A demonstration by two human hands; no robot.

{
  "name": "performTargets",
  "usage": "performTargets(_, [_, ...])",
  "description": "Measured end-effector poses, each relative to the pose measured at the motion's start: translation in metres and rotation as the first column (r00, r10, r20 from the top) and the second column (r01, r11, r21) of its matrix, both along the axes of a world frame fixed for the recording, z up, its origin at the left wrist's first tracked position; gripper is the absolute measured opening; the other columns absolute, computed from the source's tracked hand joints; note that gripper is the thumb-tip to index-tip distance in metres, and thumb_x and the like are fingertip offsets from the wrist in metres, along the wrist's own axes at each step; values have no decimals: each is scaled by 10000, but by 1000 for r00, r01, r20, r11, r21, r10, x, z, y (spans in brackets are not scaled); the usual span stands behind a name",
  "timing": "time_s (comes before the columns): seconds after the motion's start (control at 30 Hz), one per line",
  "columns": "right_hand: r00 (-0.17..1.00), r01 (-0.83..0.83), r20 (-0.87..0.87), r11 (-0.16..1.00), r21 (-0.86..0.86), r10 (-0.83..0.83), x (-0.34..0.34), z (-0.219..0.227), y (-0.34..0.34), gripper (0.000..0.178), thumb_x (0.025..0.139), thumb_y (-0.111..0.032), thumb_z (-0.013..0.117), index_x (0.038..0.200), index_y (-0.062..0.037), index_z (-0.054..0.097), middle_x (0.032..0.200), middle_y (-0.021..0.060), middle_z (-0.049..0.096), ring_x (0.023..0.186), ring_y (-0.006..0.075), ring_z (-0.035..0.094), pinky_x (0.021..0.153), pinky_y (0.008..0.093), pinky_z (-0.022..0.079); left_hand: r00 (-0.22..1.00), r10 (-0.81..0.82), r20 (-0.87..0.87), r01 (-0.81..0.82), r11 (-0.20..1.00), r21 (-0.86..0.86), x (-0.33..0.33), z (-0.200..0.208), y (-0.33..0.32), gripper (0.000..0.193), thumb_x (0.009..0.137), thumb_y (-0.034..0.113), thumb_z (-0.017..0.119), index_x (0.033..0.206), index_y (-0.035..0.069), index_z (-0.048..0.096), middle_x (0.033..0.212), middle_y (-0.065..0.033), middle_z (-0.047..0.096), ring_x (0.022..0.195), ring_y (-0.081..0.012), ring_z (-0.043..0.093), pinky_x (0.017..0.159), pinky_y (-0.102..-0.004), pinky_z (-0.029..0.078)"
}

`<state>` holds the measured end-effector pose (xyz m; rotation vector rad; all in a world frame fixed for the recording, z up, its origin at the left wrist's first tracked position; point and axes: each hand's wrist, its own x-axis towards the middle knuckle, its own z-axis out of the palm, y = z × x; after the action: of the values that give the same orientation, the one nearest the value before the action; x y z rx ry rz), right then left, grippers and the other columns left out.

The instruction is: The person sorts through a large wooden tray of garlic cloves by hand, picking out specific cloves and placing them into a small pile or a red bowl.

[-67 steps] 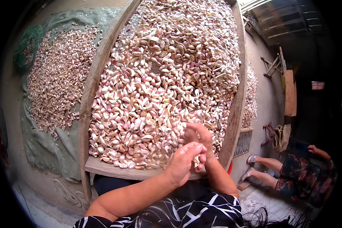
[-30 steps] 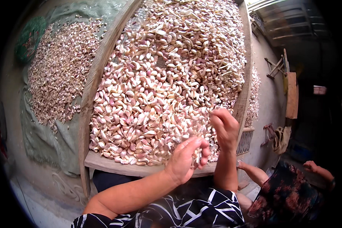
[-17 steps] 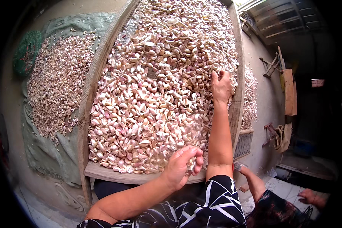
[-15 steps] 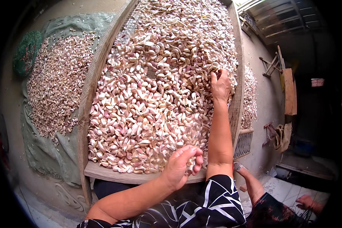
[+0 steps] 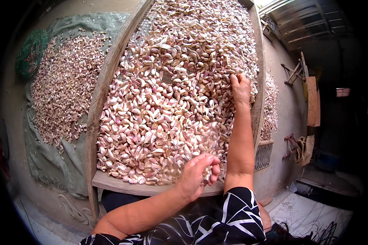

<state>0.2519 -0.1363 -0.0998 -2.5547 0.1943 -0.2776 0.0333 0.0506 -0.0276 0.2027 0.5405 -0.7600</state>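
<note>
Loose garlic cloves [image 5: 151,130], pale with pinkish-purple skins, cover a wooden-framed mesh rack [image 5: 131,187] in front of me. My right hand [image 5: 241,89] reaches far over the rack near its right rail. Its fingers are bent down and closed at the cloves, and their tips are partly hidden. My left hand [image 5: 198,173] hovers above the near edge of the rack. Its fingers curl in toward the palm, which hides what they hold, if anything. Bare mesh [image 5: 166,77] shows through a gap in the cloves.
On the left, more cloves [image 5: 65,90] lie on a green cloth [image 5: 53,167] beside a green net bag [image 5: 30,53]. Further cloves [image 5: 270,110] are spread right of the rack. Wooden boards [image 5: 313,101] stand at the right. Part of another person [image 5: 282,234] shows at the lower right.
My right hand stays at the far right cloves, its fingers turned down more. My left hand has barely moved. The other person's leg and hand at the lower right have mostly left the view.
</note>
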Motion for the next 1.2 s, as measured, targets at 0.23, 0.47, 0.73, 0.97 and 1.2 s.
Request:
performTargets(0.23, [969,132,-229,587,798,93,-52,20,1,138,819,-174,501,713,-84,507,530,-64,396,417,17,319,362,182,230,999,36,2,-36,999,30,4,-2,2,157,817,211,472,807,56,499,666,-42,501,535,-136,465,471,-229,368])
performTargets(0.47, [951,148,-259,485,862,170,-87,41,3,93,805,-147,517,730,-96,496,502,-71,360,385,8,270,342,159,198,996,90,27,-90,996,25,8,-5,4,174,841,211,423,839,45,475,675,-46,489,541,-132,458,473,-235,381])
performTargets(0.73, [897,-291,-144,805,517,417,-132,86,18,92,734,-119,552,736,-28,539,543,-40,446,425,66,374,395,208,301,980,185,-68,-179,980,84,13,-2,0,184,839,217,417,862,51,493,749,-50,505,678,-140,492,569,-264,413])
performTargets(0.97, [728,-513,-336,800,311,598,-156,135,79,228,696,-133,633,880,-26,552,602,90,533,502,163,531,490,285,429,938,306,-162,-295,952,85,17,-4,6,231,837,267,416,898,61,502,825,-56,521,775,-156,503,629,-302,425])
performTargets(1.2, [950,-241,106,906,-349,294,-48,38,40,187,719,-164,602,858,-48,556,784,111,543,708,263,541,634,362,438,959,207,-195,-224,972,-74,15,-11,2,204,827,260,437,831,62,484,748,-76,523,652,-175,509,524,-288,407])
